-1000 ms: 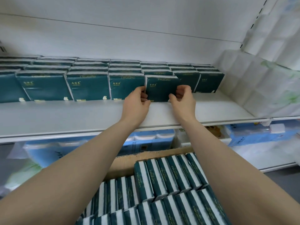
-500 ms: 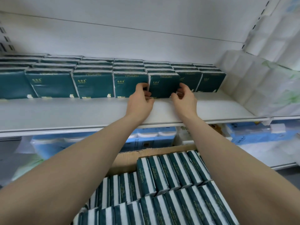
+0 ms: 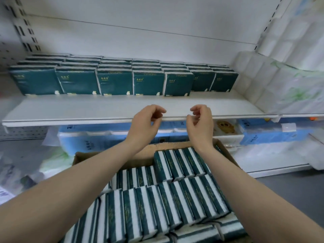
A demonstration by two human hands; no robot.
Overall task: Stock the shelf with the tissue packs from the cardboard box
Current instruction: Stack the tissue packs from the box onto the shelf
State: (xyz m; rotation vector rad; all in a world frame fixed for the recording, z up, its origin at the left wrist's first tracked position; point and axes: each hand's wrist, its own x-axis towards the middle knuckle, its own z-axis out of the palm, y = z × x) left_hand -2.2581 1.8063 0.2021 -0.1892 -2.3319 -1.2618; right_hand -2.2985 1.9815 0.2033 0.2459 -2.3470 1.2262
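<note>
Hands [image 3: 145, 122] [image 3: 201, 122] hang loosely curled before white shelf [image 3: 87, 109].

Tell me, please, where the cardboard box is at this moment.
In the head view the cardboard box sits low at centre, below and nearer than the front edge of the white shelf, filled with tissue packs standing on edge.

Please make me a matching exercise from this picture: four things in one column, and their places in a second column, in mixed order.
Things
1. stocked tissue packs
2. cardboard box
3. blue packs
4. white roll packs

Places
A. right end of the shelf
B. below the shelf board
C. nearest, at the bottom of the picture
D. in rows at the back of the shelf

Pairs: 1-D, 2-C, 3-B, 4-A
</note>
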